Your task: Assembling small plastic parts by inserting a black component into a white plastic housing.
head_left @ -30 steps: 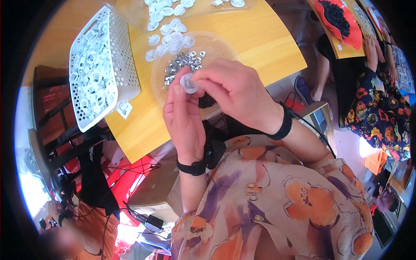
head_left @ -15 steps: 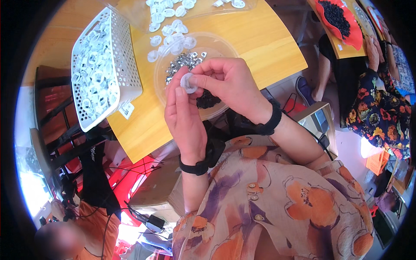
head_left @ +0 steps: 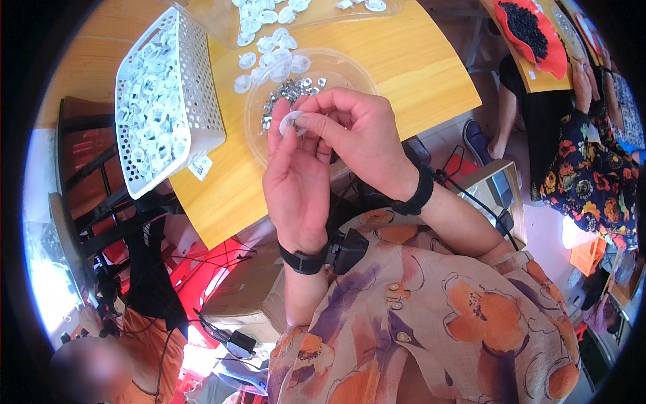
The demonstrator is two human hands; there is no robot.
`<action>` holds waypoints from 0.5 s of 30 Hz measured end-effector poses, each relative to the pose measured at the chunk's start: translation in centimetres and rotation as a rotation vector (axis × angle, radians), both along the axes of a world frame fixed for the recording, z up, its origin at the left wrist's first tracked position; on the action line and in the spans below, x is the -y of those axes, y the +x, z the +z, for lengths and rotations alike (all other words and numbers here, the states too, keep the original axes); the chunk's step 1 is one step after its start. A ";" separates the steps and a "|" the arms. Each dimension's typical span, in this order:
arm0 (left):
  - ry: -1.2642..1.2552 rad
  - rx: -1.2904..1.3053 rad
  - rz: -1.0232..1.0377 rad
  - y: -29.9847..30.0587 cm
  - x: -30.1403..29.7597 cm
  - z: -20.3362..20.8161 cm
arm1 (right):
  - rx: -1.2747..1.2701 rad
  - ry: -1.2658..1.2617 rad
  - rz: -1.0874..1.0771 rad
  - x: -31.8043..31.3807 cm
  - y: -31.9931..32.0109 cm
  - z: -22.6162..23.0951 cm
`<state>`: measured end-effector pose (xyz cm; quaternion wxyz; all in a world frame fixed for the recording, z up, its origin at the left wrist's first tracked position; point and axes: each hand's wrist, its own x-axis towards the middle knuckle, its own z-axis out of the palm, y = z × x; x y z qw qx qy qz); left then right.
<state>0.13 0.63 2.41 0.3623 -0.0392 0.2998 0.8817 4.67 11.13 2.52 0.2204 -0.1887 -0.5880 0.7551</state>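
Between the fingertips of both hands is a small white round plastic piece (head_left: pixel 287 124), tilted over the bowl. My left hand (head_left: pixel 297 192), palm up, steadies it from below with thumb and fingers. From the right, the thumb and bent index finger of my right hand (head_left: pixel 370 138) press on its face. A small darker bit shows at the right thumb's tip, too small to name. Under the hands stands a clear plastic bowl (head_left: pixel 367 77) on the table. Small shiny metal pieces (head_left: pixel 296 89) lie in it; my hands hide much of its near side.
A white perforated basket (head_left: pixel 202 87) full of white plastic pieces stands left on the yellow table (head_left: pixel 424 74). Loose white pieces (head_left: pixel 277 44) lie behind the bowl, near a clear tray. At the right, another person works by a red dish (head_left: pixel 548 50) of black parts. Someone in orange is lower left.
My left hand has rolled so its palm faces up more, and the white piece has tilted flatter. My right thumb remains on the piece.
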 end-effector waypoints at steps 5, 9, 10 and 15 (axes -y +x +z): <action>-0.028 0.073 -0.036 -0.1 0.2 0.3 | -0.065 0.377 -0.051 0.4 0.3 -0.7; -0.067 0.022 -0.044 0.0 0.0 0.1 | -0.032 0.153 -0.019 0.3 0.1 -0.9; -0.116 -0.041 -0.033 0.0 0.1 -0.1 | -0.049 0.076 -0.029 0.2 0.0 -0.9; -0.222 -0.105 0.022 0.2 -0.1 -0.3 | 0.004 0.202 0.101 -1.0 0.4 0.1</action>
